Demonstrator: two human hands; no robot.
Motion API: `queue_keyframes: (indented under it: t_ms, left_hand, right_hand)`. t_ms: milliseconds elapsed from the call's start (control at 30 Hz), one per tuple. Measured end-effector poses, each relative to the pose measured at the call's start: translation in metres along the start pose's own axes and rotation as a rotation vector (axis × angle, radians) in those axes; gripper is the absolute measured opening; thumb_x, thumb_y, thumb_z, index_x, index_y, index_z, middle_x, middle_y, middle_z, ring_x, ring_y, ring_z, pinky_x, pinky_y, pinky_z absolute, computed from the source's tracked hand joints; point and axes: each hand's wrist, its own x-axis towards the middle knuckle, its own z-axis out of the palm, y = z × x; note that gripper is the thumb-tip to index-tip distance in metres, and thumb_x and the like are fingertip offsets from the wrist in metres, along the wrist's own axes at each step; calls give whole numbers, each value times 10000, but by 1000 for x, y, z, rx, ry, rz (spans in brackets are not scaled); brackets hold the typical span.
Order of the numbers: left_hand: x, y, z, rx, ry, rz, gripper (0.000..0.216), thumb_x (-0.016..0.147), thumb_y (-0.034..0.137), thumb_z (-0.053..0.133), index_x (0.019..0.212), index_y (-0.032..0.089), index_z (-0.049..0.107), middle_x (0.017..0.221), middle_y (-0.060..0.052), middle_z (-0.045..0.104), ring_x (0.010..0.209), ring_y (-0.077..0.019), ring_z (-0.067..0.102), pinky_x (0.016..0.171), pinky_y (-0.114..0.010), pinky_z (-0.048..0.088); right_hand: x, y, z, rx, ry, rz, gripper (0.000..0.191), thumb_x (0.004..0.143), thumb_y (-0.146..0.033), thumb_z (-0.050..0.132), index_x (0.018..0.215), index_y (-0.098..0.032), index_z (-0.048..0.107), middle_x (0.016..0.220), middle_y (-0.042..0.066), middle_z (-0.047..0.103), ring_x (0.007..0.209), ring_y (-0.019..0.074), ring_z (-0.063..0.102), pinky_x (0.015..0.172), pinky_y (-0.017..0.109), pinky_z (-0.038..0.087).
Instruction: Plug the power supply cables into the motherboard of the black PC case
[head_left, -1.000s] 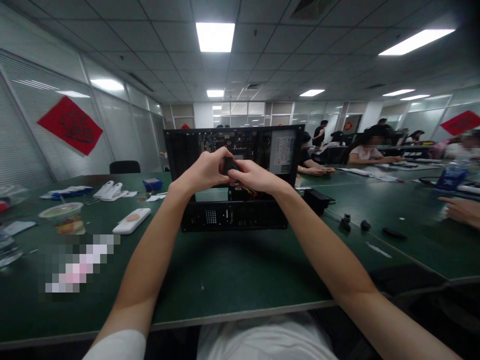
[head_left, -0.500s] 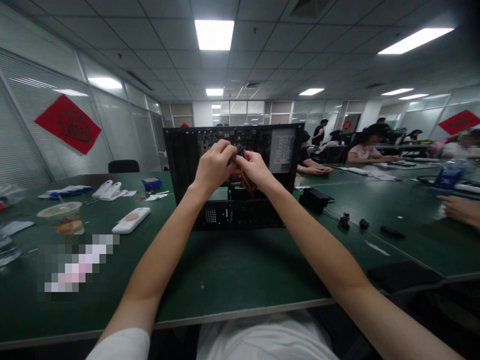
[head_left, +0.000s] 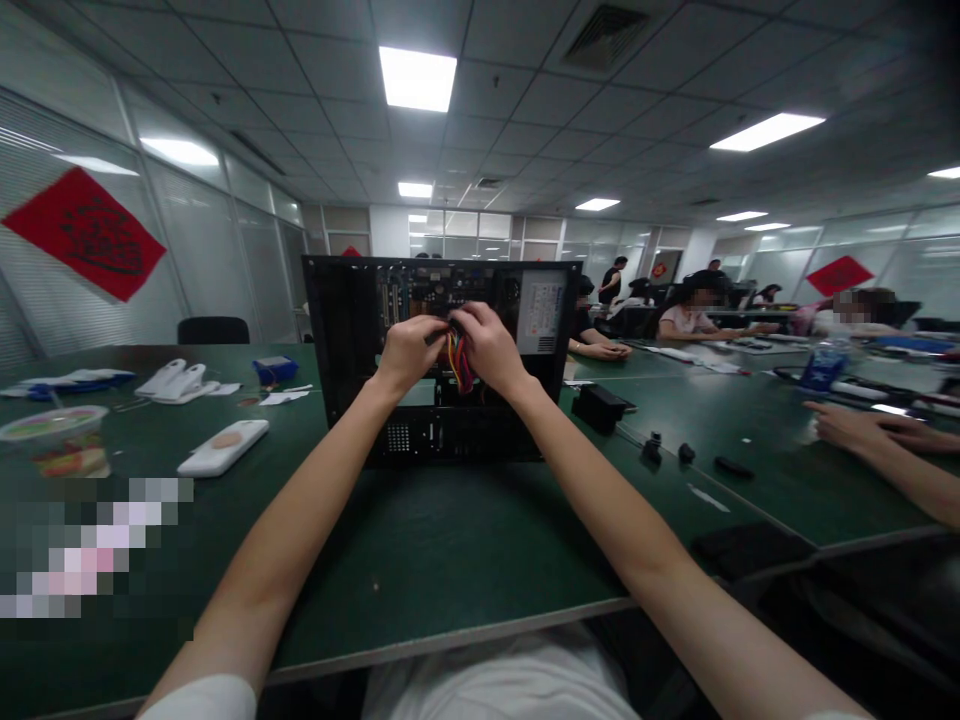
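Green bench (head_left: 450, 540) surface fills the lower view and carries all items noted below. Black computer case (head_left: 352, 330) stands on the bench directly ahead, its open side facing the camera; circuit boards show along the upper interior, a grey power supply with a white label (head_left: 541, 312) sits in the upper right corner, and a perforated black panel runs along the bottom edge. Both forearms extend from the lower edge of the view into the open case.

Left hand (head_left: 405, 352) and right hand (head_left: 491, 345) meet at the centre of the case opening, just below the boards. Between them hangs a wire bundle (head_left: 459, 362) of yellow, red and black strands, drooping from the hands into the case interior. Fingers of both hands are curled closed around the upper end of the bundle, where a dark connector end is partly hidden; its exact form cannot be determined.

Left of the case on the bench: a white oblong device (head_left: 223, 447), two further white devices (head_left: 176, 380) behind it, a small blue box (head_left: 274, 368), and a lidded food cup (head_left: 56, 440). Right of the case: a black block (head_left: 600, 408) and several small black parts (head_left: 679, 452). Another person's hands (head_left: 862, 428) rest on the bench at far right
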Motion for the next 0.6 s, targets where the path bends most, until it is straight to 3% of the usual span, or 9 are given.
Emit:
queue_keyframes:
  t_ms: [100, 333, 467, 600]
  left_hand:
    - [-5, -8, 8, -49, -79, -54, 168, 840, 97, 711, 973, 160, 794, 1049, -100, 786, 973, -232, 746, 935, -369, 590]
    - [-20, -26, 25, -124, -340, -307, 165, 869, 152, 716, 999, 170, 816, 1050, -103, 795, 1008, -253, 739, 936, -353, 567]
    - [-27, -35, 36, -196, -436, -407, 218, 847, 136, 736, 1053, 161, 803, 1022, -87, 801, 965, -234, 747, 880, -315, 576]
    - [-24, -45, 43, -112, -488, -418, 169, 849, 171, 738, 996, 134, 813, 966, -101, 800, 903, -231, 747, 841, -306, 567]
  right_hand:
    - [-5, 2, 5, -186, -187, -8, 394, 994, -123, 400, 1305, -164, 638, 1311, 161, 595, 1234, 275, 554, 1058, 400, 479]
    - [-18, 21, 22, -341, -487, 215, 352, 1001, -130, 419, 1266, -127, 651, 1264, 173, 612, 1121, 251, 628, 967, 327, 483]
    - [-25, 39, 29, -326, -532, 288, 331, 962, -111, 475, 1215, -104, 689, 1259, 167, 647, 1185, 249, 609, 1005, 311, 457]
    - [-28, 49, 31, -288, -510, 329, 327, 928, -112, 524, 1187, -122, 722, 1260, 148, 687, 1187, 239, 621, 1014, 295, 449]
